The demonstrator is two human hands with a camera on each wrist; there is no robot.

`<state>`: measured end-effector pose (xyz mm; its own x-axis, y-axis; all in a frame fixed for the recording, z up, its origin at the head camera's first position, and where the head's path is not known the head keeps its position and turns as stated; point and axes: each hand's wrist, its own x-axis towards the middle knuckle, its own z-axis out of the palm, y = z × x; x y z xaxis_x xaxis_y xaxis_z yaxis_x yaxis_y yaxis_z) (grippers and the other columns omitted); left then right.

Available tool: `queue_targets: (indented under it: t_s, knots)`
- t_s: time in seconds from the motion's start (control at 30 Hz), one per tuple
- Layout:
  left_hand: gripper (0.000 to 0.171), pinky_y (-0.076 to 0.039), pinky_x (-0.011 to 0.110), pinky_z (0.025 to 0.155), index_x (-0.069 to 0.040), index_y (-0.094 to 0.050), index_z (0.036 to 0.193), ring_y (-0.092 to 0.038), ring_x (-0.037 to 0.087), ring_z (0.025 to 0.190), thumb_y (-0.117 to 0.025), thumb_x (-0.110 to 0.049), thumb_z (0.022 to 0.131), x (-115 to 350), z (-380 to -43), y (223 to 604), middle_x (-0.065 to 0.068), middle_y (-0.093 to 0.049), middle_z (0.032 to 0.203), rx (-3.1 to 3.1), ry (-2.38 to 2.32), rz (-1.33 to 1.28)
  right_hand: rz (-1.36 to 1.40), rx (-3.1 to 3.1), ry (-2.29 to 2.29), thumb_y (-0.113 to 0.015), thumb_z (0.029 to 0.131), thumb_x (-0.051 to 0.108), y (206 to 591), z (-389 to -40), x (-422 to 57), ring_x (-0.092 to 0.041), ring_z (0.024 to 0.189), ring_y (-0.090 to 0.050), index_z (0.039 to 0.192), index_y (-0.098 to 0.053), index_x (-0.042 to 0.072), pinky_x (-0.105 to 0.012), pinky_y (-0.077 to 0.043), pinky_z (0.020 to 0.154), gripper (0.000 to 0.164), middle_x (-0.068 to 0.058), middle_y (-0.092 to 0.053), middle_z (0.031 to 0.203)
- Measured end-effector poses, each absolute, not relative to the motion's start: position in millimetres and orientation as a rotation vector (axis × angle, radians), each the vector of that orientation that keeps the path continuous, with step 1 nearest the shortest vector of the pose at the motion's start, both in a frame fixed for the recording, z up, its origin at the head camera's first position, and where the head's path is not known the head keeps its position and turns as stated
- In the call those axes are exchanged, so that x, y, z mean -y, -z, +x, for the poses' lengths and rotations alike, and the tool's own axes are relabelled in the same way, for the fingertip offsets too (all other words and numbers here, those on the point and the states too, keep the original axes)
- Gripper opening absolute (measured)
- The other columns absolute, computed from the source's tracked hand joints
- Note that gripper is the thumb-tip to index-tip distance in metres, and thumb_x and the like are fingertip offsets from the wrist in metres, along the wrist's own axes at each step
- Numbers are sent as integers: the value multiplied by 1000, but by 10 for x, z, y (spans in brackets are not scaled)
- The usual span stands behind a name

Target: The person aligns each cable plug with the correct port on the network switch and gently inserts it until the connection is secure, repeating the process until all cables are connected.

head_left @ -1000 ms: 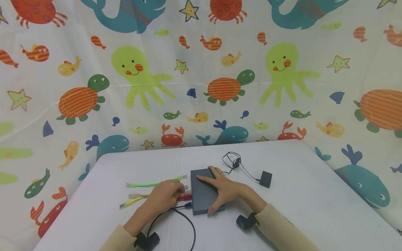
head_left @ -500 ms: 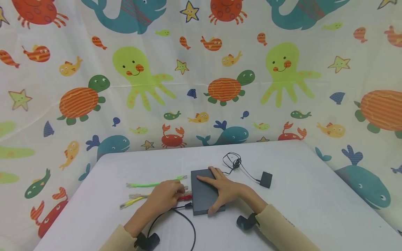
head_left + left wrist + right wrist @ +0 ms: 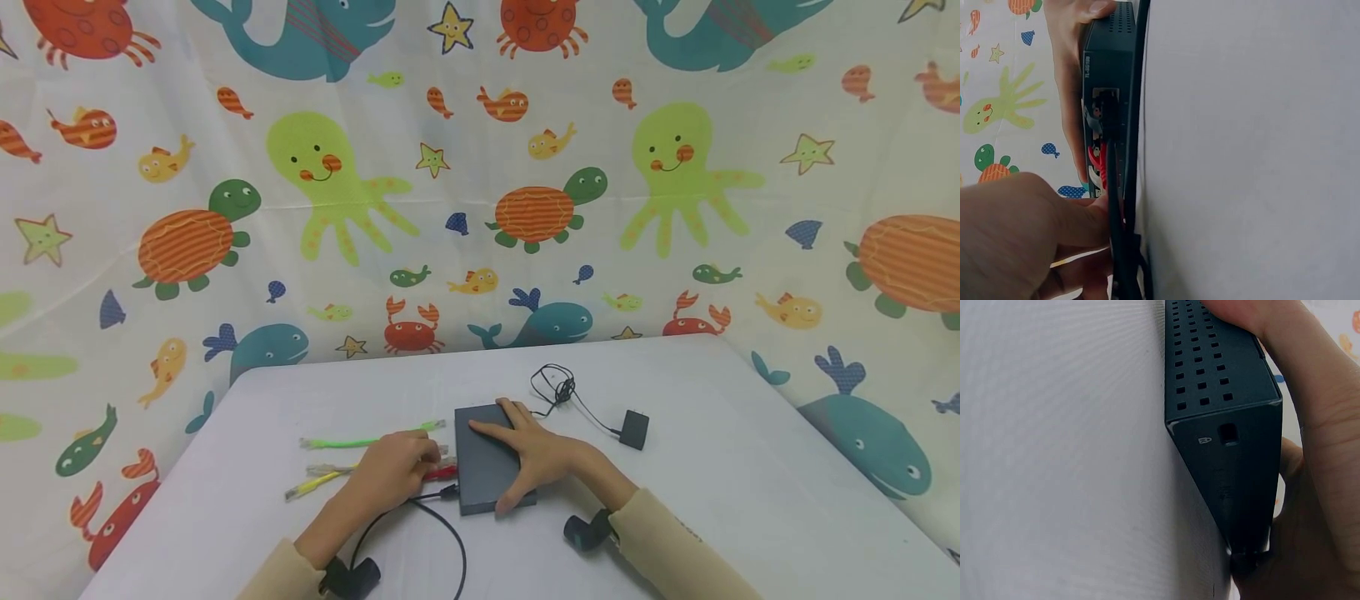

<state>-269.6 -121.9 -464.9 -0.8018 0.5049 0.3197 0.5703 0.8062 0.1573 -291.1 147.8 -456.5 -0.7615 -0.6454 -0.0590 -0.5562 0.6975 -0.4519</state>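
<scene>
A dark flat network switch [image 3: 480, 462] lies on the table. My right hand [image 3: 536, 454] holds it, the thumb against its near vented side and fingers spread over the top toward the far edge; the right wrist view shows the thumb [image 3: 1235, 309] on the vents. My left hand [image 3: 393, 471] is at the port side, thumb and finger pinching a network cable right by the sockets; the cable's colour at the fingertips is mostly hidden. A black cable plug [image 3: 1109, 115], a red cable [image 3: 1102, 165] and a whitish cable [image 3: 1094, 176] sit at the ports.
A green network cable [image 3: 352, 442] lies beyond my left hand. A yellow cable end [image 3: 307, 486] sticks out left of it. A black cable [image 3: 456, 542] loops toward me. Behind and right are a power adapter [image 3: 634, 429] and its coiled cord [image 3: 564, 388]. A patterned curtain [image 3: 450, 208] hangs behind.
</scene>
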Motion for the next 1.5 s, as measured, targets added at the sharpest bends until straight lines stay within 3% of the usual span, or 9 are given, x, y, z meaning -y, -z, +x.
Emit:
queue_targets:
  t_s: [1.0,1.5]
  knots:
    - [14,-50,23,65,-23,-73,84,-55,1,70,-72,-10,79,1282,-2834,4684,-14,-64,79,2713,363,-845,-939,-2718,609,-79,57,70,4595,-2994,-1398,-40,149,2,150,-20,48,-70,-26,105,112,-15,5,163]
    - [14,-50,23,65,-23,-74,86,-55,1,70,-73,-11,80,1394,-3151,4725,-13,-65,80,2693,364,-891,-903,-2748,606,-80,57,69,4641,-3223,-1296,-41,149,3,150,-20,47,-71,-26,105,113,-16,6,163]
